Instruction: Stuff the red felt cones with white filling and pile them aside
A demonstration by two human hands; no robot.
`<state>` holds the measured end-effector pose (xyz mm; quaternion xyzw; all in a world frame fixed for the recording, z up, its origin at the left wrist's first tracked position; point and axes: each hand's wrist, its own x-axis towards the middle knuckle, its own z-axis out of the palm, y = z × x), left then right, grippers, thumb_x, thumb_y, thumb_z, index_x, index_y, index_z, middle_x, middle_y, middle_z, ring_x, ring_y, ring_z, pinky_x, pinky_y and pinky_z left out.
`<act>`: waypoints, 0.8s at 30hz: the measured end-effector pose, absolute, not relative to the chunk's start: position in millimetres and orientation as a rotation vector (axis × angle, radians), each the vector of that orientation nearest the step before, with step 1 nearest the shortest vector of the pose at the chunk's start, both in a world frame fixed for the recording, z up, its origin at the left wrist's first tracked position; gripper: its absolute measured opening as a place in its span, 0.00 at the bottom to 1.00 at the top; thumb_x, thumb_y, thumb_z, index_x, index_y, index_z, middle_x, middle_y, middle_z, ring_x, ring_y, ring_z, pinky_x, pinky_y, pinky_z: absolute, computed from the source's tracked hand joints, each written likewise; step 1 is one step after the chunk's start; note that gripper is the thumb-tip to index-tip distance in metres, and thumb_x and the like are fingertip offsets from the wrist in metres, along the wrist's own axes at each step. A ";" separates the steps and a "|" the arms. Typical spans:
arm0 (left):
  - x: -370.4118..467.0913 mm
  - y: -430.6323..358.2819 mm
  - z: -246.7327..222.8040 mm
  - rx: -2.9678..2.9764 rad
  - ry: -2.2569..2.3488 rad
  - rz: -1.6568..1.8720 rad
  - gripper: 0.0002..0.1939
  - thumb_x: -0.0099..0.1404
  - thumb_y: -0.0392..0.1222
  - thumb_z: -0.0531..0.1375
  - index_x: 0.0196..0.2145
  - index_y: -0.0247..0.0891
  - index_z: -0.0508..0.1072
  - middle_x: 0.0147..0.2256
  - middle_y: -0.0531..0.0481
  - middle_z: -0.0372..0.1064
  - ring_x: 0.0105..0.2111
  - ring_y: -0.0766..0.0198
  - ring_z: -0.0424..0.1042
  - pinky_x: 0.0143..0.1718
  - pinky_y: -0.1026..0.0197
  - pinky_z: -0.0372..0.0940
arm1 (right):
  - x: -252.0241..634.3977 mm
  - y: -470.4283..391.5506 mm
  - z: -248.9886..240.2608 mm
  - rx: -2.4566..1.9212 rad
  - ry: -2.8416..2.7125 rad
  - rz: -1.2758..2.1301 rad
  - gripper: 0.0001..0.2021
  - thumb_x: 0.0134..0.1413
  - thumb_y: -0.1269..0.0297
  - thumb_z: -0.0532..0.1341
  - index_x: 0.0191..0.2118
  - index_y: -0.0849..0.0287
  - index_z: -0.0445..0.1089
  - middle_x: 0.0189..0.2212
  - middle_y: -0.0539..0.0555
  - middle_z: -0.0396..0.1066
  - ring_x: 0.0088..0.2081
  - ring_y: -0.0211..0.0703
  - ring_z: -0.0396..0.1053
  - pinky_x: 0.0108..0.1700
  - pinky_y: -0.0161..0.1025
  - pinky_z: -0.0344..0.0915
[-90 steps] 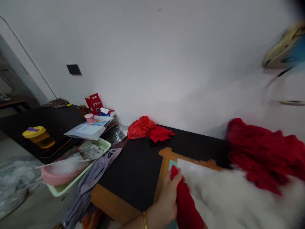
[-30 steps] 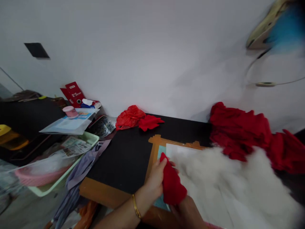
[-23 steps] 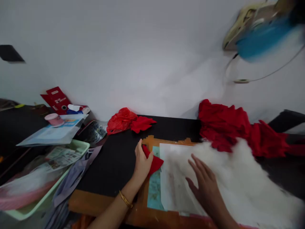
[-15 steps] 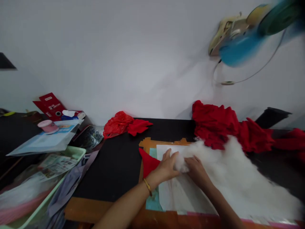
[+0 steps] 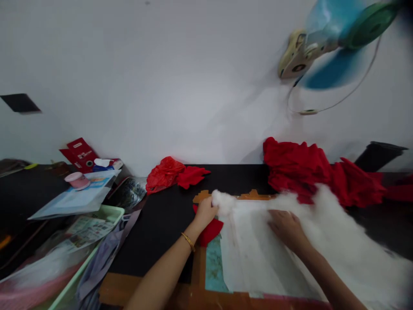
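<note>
A tuft of white stuffing (image 5: 224,202) is held in the closed fingers of my left hand (image 5: 206,212), over the upper left corner of a white sheet (image 5: 254,249). Under that hand and wrist lies a piece of red fabric (image 5: 211,231), partly hidden. My right hand (image 5: 287,226) is over the sheet beside the large heap of white stuffing (image 5: 342,241); its fingers are blurred, and I cannot make out whether they hold anything.
Red fabric (image 5: 297,165) is bunched behind the heap. A red plastic bag (image 5: 165,174) rests near the wall. On the left are a green basket (image 5: 111,211) and a pink-lidded tub (image 5: 77,181). A fan (image 5: 368,26) hangs at upper right.
My left hand has moved left and up with a tuft of stuffing, over the red fabric. My right hand has moved right, away from it. The camera view has shifted slightly.
</note>
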<state>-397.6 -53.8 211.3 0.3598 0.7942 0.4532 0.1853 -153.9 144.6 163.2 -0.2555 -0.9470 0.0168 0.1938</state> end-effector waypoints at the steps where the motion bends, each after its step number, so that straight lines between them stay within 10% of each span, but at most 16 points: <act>1: -397.1 -57.2 211.8 1.014 2.216 1.273 0.06 0.52 0.31 0.58 0.22 0.38 0.65 0.21 0.54 0.63 0.26 0.63 0.62 0.30 0.62 0.57 | -157.2 136.4 170.8 -0.708 -2.609 0.040 0.18 0.55 0.66 0.54 0.51 0.61 0.69 0.50 0.65 0.71 0.51 0.62 0.67 0.56 0.63 0.52; 6: -359.1 -57.2 209.2 1.132 1.996 1.236 0.07 0.61 0.38 0.54 0.32 0.36 0.72 0.26 0.52 0.69 0.24 0.65 0.65 0.26 0.64 0.58 | -185.1 77.9 207.3 -0.433 -2.419 0.506 0.24 0.59 0.64 0.52 0.61 0.59 0.58 0.62 0.63 0.58 0.56 0.51 0.64 0.51 0.47 0.65; 13: -348.9 -56.7 204.5 1.190 2.128 1.256 0.11 0.54 0.32 0.59 0.18 0.38 0.62 0.24 0.54 0.58 0.27 0.65 0.58 0.32 0.62 0.54 | -189.6 70.9 183.3 -0.629 -2.427 0.861 0.12 0.52 0.68 0.50 0.33 0.59 0.72 0.31 0.55 0.75 0.34 0.46 0.73 0.38 0.40 0.69; 20: -351.9 -62.3 192.2 1.227 2.172 1.245 0.08 0.54 0.29 0.58 0.22 0.38 0.63 0.27 0.54 0.59 0.29 0.64 0.59 0.34 0.61 0.54 | -170.2 82.8 179.6 -0.549 -2.451 0.873 0.21 0.48 0.62 0.59 0.50 0.57 0.70 0.47 0.59 0.73 0.49 0.53 0.69 0.50 0.48 0.67; 24: -337.4 -62.6 195.8 1.363 2.035 1.245 0.07 0.53 0.28 0.57 0.26 0.38 0.66 0.34 0.51 0.64 0.37 0.62 0.63 0.40 0.61 0.57 | -172.8 77.0 182.0 -0.637 -2.383 1.084 0.28 0.53 0.54 0.58 0.60 0.57 0.61 0.49 0.60 0.71 0.39 0.49 0.72 0.41 0.45 0.71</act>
